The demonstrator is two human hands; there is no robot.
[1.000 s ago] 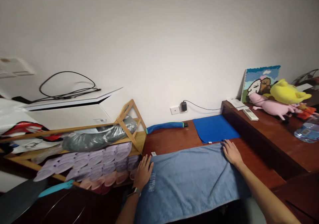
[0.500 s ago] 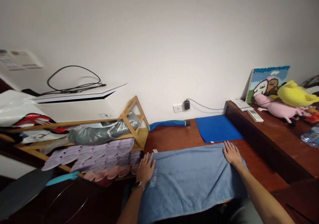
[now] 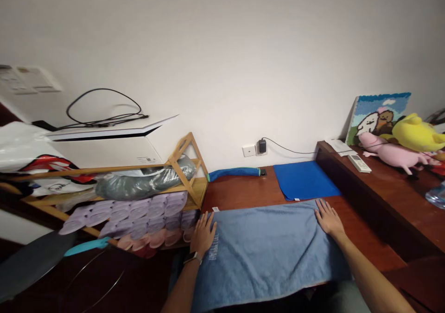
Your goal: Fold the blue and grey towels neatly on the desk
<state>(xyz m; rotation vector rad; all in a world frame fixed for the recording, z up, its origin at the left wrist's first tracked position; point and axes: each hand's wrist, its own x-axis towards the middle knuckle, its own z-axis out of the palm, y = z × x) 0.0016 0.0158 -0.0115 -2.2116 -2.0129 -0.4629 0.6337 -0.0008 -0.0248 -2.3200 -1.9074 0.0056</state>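
Note:
A blue-grey towel point(image 3: 267, 252) lies spread over the front of the brown wooden desk point(image 3: 239, 192), its near edge hanging at the desk's front. White lettering runs along its left side, and a small white tag sticks out at the far left corner. My left hand point(image 3: 203, 234), with a watch on the wrist, rests flat on the left edge of the towel. On the far right corner lies my right hand point(image 3: 329, 218), fingers stretched out and palm down. Behind the towel is a folded bright blue cloth point(image 3: 306, 181).
A long blue rolled cloth point(image 3: 234, 172) lies along the wall. To the left, a wooden rack point(image 3: 198, 192) holds lilac slippers point(image 3: 156, 205) and a white box point(image 3: 107, 153). On the raised right ledge are a remote point(image 3: 360, 163), a pink plush toy point(image 3: 389, 150) and a yellow one point(image 3: 419, 132).
My right hand has shifted slightly to the right, and the towel's right side reaches a little further that way. My left hand stays in nearly the same place.

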